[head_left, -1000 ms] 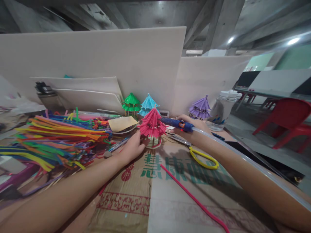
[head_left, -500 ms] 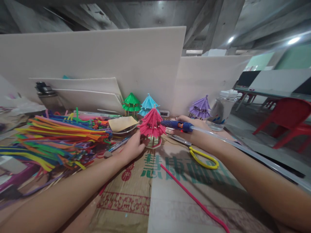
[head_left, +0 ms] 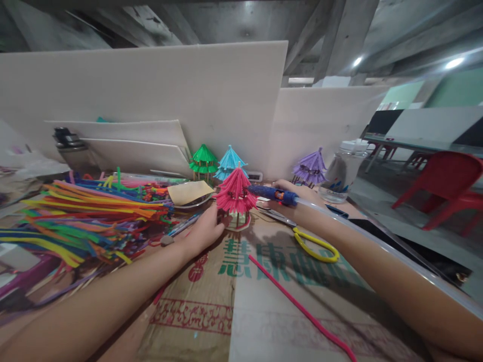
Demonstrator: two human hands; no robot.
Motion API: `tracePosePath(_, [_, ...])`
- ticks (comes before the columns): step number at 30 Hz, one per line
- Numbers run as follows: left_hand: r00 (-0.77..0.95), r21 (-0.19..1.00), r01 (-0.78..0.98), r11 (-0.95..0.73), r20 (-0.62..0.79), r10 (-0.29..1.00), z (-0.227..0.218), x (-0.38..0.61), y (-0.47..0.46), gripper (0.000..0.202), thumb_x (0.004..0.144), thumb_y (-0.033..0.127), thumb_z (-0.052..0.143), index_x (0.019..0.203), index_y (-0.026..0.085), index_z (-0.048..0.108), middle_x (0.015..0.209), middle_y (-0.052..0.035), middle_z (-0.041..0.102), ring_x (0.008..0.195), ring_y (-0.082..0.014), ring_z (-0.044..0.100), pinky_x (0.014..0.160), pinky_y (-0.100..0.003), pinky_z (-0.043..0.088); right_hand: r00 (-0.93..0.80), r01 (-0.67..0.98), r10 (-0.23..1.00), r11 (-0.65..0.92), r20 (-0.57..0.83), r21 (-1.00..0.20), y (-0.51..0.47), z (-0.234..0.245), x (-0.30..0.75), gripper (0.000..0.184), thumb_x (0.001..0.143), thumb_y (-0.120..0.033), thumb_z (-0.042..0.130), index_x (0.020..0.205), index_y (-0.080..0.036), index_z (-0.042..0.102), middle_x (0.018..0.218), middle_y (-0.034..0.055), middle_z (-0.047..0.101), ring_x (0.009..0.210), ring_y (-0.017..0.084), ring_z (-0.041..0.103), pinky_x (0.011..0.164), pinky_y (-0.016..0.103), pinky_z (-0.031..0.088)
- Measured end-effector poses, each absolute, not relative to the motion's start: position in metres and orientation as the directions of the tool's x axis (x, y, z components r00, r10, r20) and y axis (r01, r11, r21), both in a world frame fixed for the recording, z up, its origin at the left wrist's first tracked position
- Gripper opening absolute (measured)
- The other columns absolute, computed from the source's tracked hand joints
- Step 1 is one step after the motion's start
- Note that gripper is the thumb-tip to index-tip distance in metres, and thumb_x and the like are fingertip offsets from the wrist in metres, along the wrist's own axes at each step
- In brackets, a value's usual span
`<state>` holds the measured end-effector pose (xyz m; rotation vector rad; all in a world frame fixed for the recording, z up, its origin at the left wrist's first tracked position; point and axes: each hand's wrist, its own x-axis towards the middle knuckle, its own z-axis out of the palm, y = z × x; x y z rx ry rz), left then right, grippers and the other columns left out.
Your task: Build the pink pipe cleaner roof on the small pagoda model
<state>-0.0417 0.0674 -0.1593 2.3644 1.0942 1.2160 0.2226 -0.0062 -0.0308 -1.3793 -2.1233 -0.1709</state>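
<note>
A small model pavilion [head_left: 237, 193] with a two-tier pink roof stands upright in the middle, on a pale base. My left hand [head_left: 206, 227] grips its lower left side; the fingertips are partly hidden behind it. In my right hand [head_left: 307, 198] is a blue glue gun [head_left: 279, 195], its nozzle at the right edge of the pink roof. A long clear glue stick [head_left: 362, 231] runs back from the gun over my forearm. Yellow-handled scissors [head_left: 319, 251] lie below the right hand. Nearer to me, a pink pipe cleaner [head_left: 298, 300] rests on the printed cardboard [head_left: 196, 301].
A heap of colourful pipe cleaners [head_left: 101, 206] covers the left side. Green [head_left: 204, 160], light blue [head_left: 229, 160] and purple [head_left: 310, 166] model pavilions stand behind. A clear jar [head_left: 341, 171] is at right, white boards [head_left: 151, 90] at the back, a red chair [head_left: 445, 181] beyond.
Both hands, the pink pavilion and the glue gun hold nearly the same place. The clear glue stick and right forearm have shifted slightly, showing more of the dark item beside them.
</note>
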Motion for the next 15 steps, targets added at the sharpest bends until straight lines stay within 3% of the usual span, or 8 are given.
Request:
tracePosePath(3, [0.369,0.524,0.509,-0.683,0.584,0.723,-0.157,-0.041,0.067,0.045,0.090,0.025,0.056,0.134,0.016,0.051,0.134,-0.0138,0.060,0.125,-0.0290,0.057,0.108,-0.044,0.044,-0.222,0.799,0.832,0.455,0.509,-0.394,-0.001,-0.030,0.226,0.032,0.078,-0.054,0.070,0.089,-0.025,0.062,0.064,-0.0018,0.065,0.056,0.017,0.058,0.051,0.024,0.036])
tracePosePath(5, [0.371,0.525,0.512,-0.680,0.580,0.726,-0.156,-0.041,0.067,0.041,0.091,0.027,0.057,0.130,0.015,0.054,0.132,-0.0141,0.062,0.123,-0.0298,0.058,0.108,-0.045,0.044,-0.170,0.667,0.848,0.474,0.502,-0.575,0.008,-0.029,0.232,0.039,0.077,-0.059,0.070,0.086,-0.024,0.058,0.063,-0.0007,0.065,0.057,0.018,0.061,0.052,0.026,0.042])
tracePosePath(7, [0.377,0.534,0.504,-0.679,0.571,0.729,-0.155,-0.041,0.066,0.040,0.092,0.029,0.056,0.129,0.015,0.055,0.130,-0.0139,0.064,0.123,-0.0298,0.058,0.108,-0.045,0.044,-0.156,0.531,0.840,0.515,0.519,-0.673,0.021,-0.031,0.242,0.042,0.081,-0.063,0.065,0.087,-0.022,0.057,0.068,0.0022,0.069,0.062,0.019,0.065,0.059,0.029,0.050])
tracePosePath(9, [0.375,0.551,0.496,-0.671,0.561,0.738,-0.155,-0.040,0.066,0.038,0.094,0.029,0.053,0.129,0.015,0.055,0.128,-0.0131,0.065,0.121,-0.0288,0.059,0.107,-0.045,0.045,-0.168,0.526,0.843,0.516,0.512,-0.676,0.038,-0.037,0.256,0.041,0.089,-0.061,0.056,0.091,-0.020,0.062,0.082,0.0065,0.074,0.072,0.020,0.069,0.072,0.032,0.054])
tracePosePath(12, [0.364,0.570,0.495,-0.656,0.550,0.752,-0.157,-0.040,0.067,0.036,0.094,0.029,0.051,0.127,0.015,0.057,0.122,-0.0130,0.068,0.115,-0.0284,0.063,0.103,-0.045,0.048,-0.087,0.654,0.931,0.322,0.355,-0.685,0.064,-0.054,0.279,0.037,0.090,-0.053,0.057,0.097,-0.019,0.070,0.099,0.0093,0.076,0.090,0.022,0.070,0.080,0.033,0.054])
tracePosePath(15, [0.356,0.570,0.495,-0.656,0.555,0.752,-0.159,-0.040,0.068,0.034,0.093,0.031,0.052,0.122,0.013,0.059,0.120,-0.0152,0.069,0.113,-0.0302,0.064,0.102,-0.047,0.048,0.000,0.706,0.963,0.192,0.271,-0.682,0.087,-0.071,0.296,0.036,0.082,-0.047,0.070,0.097,-0.015,0.073,0.091,0.0100,0.077,0.089,0.025,0.069,0.074,0.033,0.054])
